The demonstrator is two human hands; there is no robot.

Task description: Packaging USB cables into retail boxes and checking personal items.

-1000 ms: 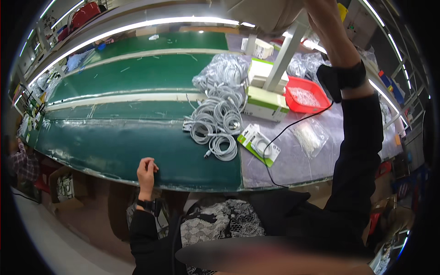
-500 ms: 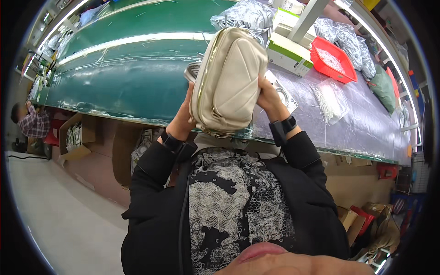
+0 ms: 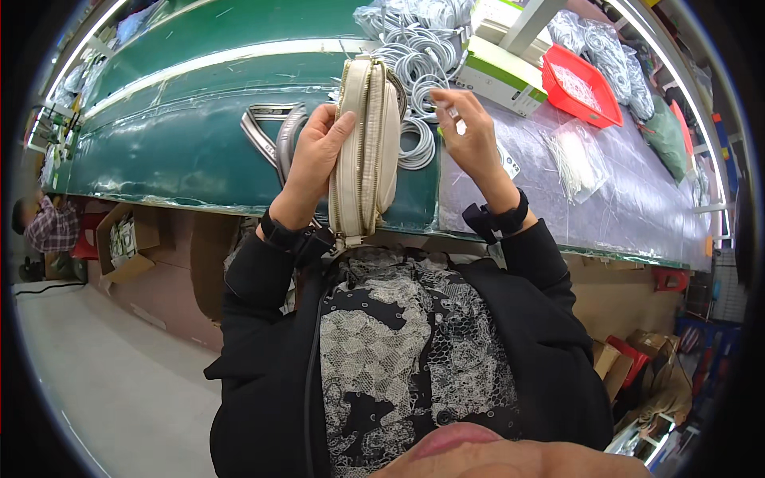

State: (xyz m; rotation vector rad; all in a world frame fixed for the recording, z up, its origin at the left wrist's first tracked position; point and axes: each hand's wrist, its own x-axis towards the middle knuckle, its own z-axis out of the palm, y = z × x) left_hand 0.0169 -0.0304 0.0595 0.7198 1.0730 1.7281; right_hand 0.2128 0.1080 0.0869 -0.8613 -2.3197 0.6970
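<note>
As left fingers grip it, cream bag shows gold-toned zips.

Head view, clock from bag | left grip: fingers and thumb clasp cream zippered bag, its zipper edge turned up | 3 o'clock: right grip, half-curled, apart from bag | 9–10: striped strap on green surface | 1: coiled grey cables | 2: green-and-white box | 2–3: red tray

Worn are an open black jacket, a cream-and-black patterned top and black wrist straps.
</note>
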